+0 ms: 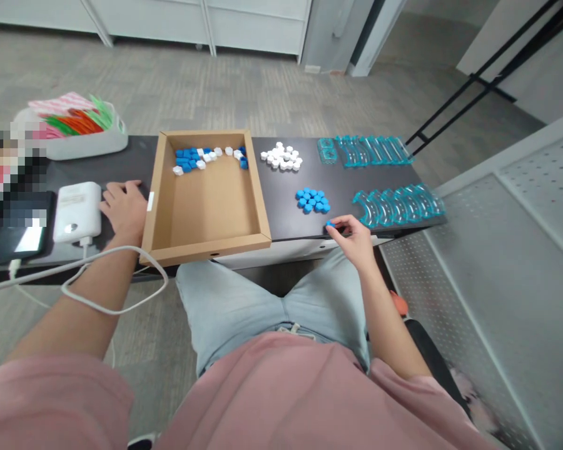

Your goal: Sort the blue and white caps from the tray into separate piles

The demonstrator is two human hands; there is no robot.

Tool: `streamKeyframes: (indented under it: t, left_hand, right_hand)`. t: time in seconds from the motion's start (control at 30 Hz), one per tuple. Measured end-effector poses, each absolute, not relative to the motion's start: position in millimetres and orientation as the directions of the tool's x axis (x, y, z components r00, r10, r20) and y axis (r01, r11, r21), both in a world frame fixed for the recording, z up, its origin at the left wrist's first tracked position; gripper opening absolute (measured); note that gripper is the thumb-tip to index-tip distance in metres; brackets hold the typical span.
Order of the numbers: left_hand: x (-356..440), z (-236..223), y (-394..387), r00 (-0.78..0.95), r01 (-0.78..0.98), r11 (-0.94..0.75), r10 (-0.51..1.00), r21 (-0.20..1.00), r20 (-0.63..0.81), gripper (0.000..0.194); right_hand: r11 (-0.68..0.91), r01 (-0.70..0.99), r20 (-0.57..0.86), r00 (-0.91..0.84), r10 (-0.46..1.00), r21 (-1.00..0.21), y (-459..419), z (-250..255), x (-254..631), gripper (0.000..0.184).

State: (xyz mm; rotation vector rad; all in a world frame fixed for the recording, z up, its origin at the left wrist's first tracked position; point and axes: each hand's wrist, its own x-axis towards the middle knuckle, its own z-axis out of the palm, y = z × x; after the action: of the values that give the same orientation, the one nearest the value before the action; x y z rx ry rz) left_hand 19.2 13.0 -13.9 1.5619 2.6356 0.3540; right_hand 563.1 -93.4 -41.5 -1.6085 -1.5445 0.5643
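Note:
Between the thumb and fingers of my right hand [351,239] is a small blue hexagonal piece [329,225], at the table's front edge. Just beyond it lies a cluster of blue hexagonal pieces [312,200]. A group of white hexagonal pieces [281,157] sits farther back. My left hand [126,211] lies on the dark table against the left side of an open cardboard box [206,212], its fingers spread. Inside the box, blue and white pieces [187,160] are gathered along the far side, some in the far right corner.
Clear teal curved plastic parts [398,205] line the right end of the dark table [281,215], with more teal parts [374,151] behind. Left of the box are a white power bank [77,212], a phone [23,228] and a white basket [89,145]. A white cable [117,311] loops over my left forearm.

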Motion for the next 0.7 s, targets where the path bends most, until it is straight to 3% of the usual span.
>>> streamKeyframes:
  t: [0.23,0.4,0.7]
  left_hand:
    - [18,-14,14,-0.498,0.855,0.479,0.865,0.200,0.059,0.064]
    - [18,-14,14,-0.501,0.854,0.483,0.864,0.195,0.052,0.065]
    - [18,-14,14,-0.487,0.863,0.471,0.872,0.185,0.052,0.061]
  right_hand:
    - [0.187,0.630,0.287,0.061,0.956,-0.754,-73,-54,535,0.020]
    - [0.190,0.613,0.322,0.112,0.940,-0.767,-74,-58,527,0.013]
    - [0.270,0.636,0.355,0.008,0.935,-0.723,-84,-52,522,0.009]
